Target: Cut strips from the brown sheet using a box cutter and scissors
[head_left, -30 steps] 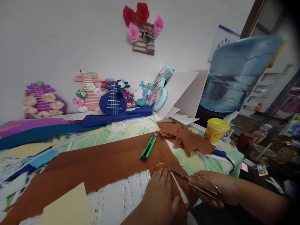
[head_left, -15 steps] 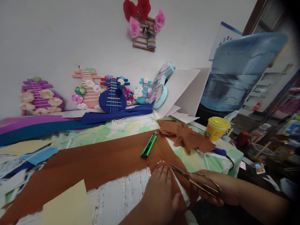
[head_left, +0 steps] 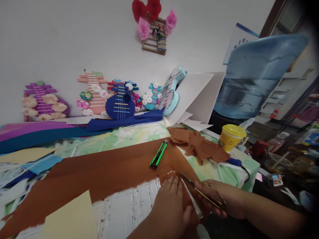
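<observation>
My left hand (head_left: 170,205) lies flat on brown paper (head_left: 119,166), fingers stretched forward, beside a white ridged panel (head_left: 129,202) that looks coated. My right hand (head_left: 211,199) grips a pair of gold-handled scissors (head_left: 191,185), their blades pointing left and away over the brown paper. The blade tips rest just past my left fingertips, near a slit where a white edge shows. A green and black utility knife (head_left: 159,154) sits on the brown sheet ahead of my hands. On the near left, a pale yellow paper (head_left: 71,219) overlaps the panel.
Brown scraps (head_left: 199,144) are piled at the right, near a yellow-lidded tub (head_left: 231,136) and a blue-handled tool (head_left: 234,161). White boards (head_left: 194,96) and decorated instrument-shaped crafts (head_left: 120,104) stand against the wall. A large water bottle (head_left: 251,79) rises at the right.
My right hand and the scissors have moved slightly left, bringing the blades further over the brown paper. My left hand stays in place.
</observation>
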### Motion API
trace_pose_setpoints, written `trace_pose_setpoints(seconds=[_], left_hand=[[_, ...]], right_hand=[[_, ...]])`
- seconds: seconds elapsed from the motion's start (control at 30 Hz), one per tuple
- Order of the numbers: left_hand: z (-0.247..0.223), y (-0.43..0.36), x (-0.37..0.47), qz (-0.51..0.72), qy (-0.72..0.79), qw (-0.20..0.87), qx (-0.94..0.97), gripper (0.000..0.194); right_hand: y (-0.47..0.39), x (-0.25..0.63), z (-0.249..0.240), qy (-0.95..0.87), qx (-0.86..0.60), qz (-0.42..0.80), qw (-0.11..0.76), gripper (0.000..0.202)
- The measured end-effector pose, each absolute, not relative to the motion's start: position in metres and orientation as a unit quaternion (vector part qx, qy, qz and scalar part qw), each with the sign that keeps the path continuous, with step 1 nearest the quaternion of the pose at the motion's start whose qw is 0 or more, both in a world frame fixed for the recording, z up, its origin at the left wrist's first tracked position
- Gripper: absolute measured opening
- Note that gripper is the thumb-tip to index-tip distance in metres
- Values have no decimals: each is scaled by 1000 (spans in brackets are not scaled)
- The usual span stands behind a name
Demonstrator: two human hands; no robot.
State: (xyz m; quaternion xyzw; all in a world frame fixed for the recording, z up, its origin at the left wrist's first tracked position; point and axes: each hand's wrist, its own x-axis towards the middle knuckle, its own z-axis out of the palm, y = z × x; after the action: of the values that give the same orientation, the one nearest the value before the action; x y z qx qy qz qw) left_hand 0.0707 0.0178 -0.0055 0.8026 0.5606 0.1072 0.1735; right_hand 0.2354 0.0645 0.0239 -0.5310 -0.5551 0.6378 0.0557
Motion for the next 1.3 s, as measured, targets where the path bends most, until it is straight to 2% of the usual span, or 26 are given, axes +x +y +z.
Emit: trace_pose_setpoints(seconds=[0.47, 0.73, 0.93, 1.3], left_hand=[[-7, 17, 71, 126, 564, 177, 797, 66], [-10, 19, 71, 124, 558, 167, 803, 67], [-12, 18, 71, 130, 560, 159, 803, 67], [-10, 18, 71, 126, 557, 144, 808, 67]], right_hand=[[60, 231, 12, -552, -539, 630, 86, 54], [61, 234, 19, -573, -565, 591, 55, 49], [59, 238, 32, -531, -599, 599, 28, 54], [103, 254, 28, -651, -509, 561, -51, 53]])
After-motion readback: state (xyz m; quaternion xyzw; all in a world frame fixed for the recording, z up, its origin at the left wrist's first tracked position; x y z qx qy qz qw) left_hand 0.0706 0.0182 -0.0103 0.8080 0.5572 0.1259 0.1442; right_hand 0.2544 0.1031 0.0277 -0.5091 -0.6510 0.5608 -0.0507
